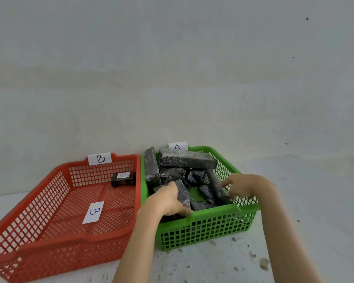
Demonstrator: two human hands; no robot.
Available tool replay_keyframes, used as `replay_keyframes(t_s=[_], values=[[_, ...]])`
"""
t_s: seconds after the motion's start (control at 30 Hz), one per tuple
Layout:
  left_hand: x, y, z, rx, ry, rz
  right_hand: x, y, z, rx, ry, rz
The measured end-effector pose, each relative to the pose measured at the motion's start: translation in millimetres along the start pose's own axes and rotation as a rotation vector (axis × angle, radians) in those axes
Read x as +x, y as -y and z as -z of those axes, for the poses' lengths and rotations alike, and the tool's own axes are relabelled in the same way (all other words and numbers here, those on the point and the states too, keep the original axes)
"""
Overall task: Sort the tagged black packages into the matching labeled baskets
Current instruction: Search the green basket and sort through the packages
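A green basket (pixel 211 223) labelled A stands on the right and holds several black wrapped packages (pixel 187 159). My left hand (pixel 168 201) is inside its near left corner and grips one black package (pixel 183 194). My right hand (pixel 240 185) hovers over the basket's right side with fingers spread, touching or just above a long black package (pixel 217 185). To the left lies a red basket (pixel 39 248) labelled B, with one black package (pixel 123 179) bearing a white tag at its back right and a loose B card (pixel 93 212) on its floor.
Both baskets sit side by side on a pale speckled floor (pixel 305 211) against a light wall (pixel 172 78). White label cards marked B (pixel 99 158) and A (pixel 177 147) stick up from the back rims.
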State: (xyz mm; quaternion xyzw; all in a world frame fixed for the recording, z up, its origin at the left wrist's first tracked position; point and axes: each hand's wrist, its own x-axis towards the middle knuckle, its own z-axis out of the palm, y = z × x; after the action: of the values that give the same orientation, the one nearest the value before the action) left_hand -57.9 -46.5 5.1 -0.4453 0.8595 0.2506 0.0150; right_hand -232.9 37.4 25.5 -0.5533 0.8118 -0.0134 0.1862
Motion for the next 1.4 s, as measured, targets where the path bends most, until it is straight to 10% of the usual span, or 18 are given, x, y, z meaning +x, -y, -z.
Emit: replay_keyframes(t_s=[0.13, 0.33, 0.57, 0.73, 0.87, 1.07, 1.27, 1.4], values=[[3, 6, 3, -0.338, -0.179, -0.049, 4, 13, 5, 0.240, -0.287, 0.163], [3, 1, 7, -0.503, -0.528, -0.358, 9, 39, -5, 0.757, 0.006, 0.206], [8, 0, 6, -0.747, -0.322, -0.407, 21, 28, -5, 1.342, -0.217, 0.278], [7, 6, 8, -0.676, -0.380, -0.302, 22, 28, -7, 1.309, -0.211, 0.258], [-1, 15, 11, -0.346, -0.084, -0.169, 28, 32, -10, 1.192, -0.337, 0.187], [-1, 4, 5, -0.041, -0.057, 0.001, 34, 26, -19, 0.315, -0.596, -0.009], [-1, -9, -10, 0.098, -0.095, 0.195, 26, 38, -19, 0.215, 0.085, 0.177], [3, -7, -13, 0.034, -0.002, 0.224, 30, 43, -24, 0.148, 0.060, 0.144]])
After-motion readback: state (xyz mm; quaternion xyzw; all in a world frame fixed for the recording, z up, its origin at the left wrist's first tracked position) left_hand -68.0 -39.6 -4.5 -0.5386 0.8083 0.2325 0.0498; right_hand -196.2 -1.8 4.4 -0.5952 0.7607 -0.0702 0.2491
